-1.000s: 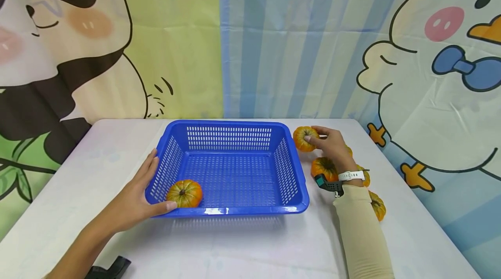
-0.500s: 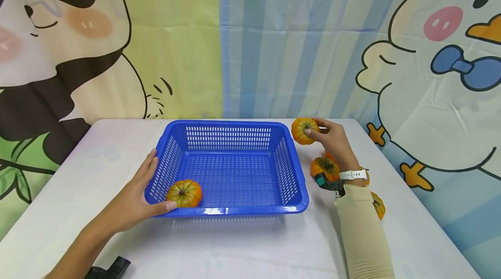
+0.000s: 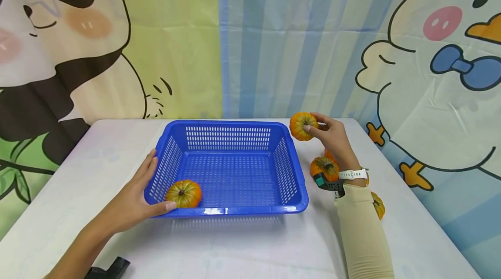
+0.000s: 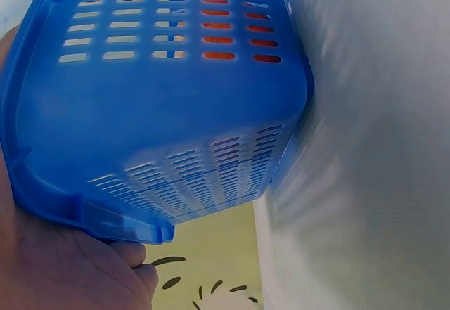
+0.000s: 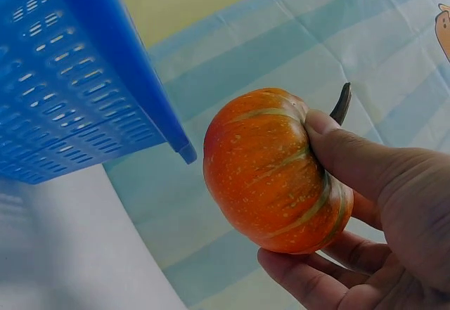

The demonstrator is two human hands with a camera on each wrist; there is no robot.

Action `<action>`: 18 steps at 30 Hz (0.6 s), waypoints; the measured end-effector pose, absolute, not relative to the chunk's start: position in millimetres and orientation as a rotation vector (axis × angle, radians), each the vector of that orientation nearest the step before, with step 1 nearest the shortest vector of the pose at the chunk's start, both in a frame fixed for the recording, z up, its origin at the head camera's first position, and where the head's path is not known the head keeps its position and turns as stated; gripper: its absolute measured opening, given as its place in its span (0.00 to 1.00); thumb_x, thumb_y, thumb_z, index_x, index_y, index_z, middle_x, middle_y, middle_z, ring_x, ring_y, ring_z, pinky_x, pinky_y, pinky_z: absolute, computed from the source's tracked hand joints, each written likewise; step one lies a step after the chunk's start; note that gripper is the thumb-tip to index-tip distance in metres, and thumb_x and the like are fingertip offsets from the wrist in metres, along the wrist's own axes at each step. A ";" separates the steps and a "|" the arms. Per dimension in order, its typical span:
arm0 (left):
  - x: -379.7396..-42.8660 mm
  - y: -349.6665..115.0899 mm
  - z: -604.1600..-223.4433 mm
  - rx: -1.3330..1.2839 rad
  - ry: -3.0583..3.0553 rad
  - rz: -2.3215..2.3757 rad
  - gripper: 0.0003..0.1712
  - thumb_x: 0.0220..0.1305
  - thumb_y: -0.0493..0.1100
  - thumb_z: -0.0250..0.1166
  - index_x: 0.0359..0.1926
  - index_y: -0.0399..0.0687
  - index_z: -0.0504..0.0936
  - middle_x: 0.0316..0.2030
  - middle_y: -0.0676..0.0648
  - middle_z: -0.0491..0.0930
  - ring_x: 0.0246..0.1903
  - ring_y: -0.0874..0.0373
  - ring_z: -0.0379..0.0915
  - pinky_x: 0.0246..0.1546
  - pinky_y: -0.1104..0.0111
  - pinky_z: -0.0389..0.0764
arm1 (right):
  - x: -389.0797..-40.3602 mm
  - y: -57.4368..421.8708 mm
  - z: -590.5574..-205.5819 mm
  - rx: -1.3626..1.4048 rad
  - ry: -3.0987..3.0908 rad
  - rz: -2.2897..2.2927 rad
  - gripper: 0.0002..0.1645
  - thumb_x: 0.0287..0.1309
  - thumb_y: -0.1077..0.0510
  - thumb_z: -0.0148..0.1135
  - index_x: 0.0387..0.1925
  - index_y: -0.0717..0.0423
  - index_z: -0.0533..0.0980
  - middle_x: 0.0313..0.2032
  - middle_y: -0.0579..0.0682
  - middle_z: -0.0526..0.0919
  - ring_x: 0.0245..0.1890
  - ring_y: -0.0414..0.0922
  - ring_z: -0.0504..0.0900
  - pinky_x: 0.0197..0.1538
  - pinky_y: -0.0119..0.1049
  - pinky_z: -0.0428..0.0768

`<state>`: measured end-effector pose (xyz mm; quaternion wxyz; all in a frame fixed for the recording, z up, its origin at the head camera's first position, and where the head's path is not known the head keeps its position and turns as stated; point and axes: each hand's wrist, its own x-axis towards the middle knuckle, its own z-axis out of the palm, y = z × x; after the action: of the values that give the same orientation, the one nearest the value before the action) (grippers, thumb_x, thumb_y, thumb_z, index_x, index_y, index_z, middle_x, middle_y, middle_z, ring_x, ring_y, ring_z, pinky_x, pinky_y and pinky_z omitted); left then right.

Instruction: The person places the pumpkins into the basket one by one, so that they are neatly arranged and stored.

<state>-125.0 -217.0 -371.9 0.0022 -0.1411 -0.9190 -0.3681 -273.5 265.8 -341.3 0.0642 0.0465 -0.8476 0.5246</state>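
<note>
Blue basket [image 3: 250, 212], one pumpkin [image 3: 185, 194] inside

Backdrop cloth [image 3: 250, 44], creased, yellow-green and blue-striped; printed panda [image 3: 84, 59], left side; printed white bird [image 3: 438, 109], right side, with blue bow tie [image 3: 465, 67]; white table [image 3: 235, 248], below

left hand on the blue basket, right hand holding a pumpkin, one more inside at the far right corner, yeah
Wrong corner: the head view shows the pumpkin inside at the near left. The left hand is on the blue basket; the right hand holds another pumpkin.
</note>
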 end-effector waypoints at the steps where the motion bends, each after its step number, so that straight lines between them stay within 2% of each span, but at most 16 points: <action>1: -125.0 -217.0 -372.0 -0.445 -2.881 -1.157 0.68 0.52 0.58 0.73 0.77 0.45 0.33 0.76 0.54 0.24 0.72 0.33 0.30 0.56 0.27 0.50 | -273.5 265.3 -341.2 0.145 -2.556 1.573 0.40 0.57 0.44 0.69 0.68 0.52 0.68 0.61 0.56 0.74 0.53 0.52 0.79 0.58 0.49 0.76; 18: -125.2 -216.9 -373.2 -0.463 -2.867 -1.164 0.68 0.52 0.57 0.73 0.76 0.43 0.34 0.76 0.53 0.25 0.72 0.34 0.30 0.57 0.28 0.49 | -273.0 247.1 -336.6 0.247 -2.535 1.552 0.37 0.59 0.47 0.68 0.67 0.54 0.70 0.60 0.57 0.74 0.50 0.52 0.80 0.56 0.47 0.77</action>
<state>-125.2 -216.9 -373.2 0.0066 -0.1481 -0.9163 -0.3720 -273.0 247.1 -336.6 0.0795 0.0826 -0.8471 0.5189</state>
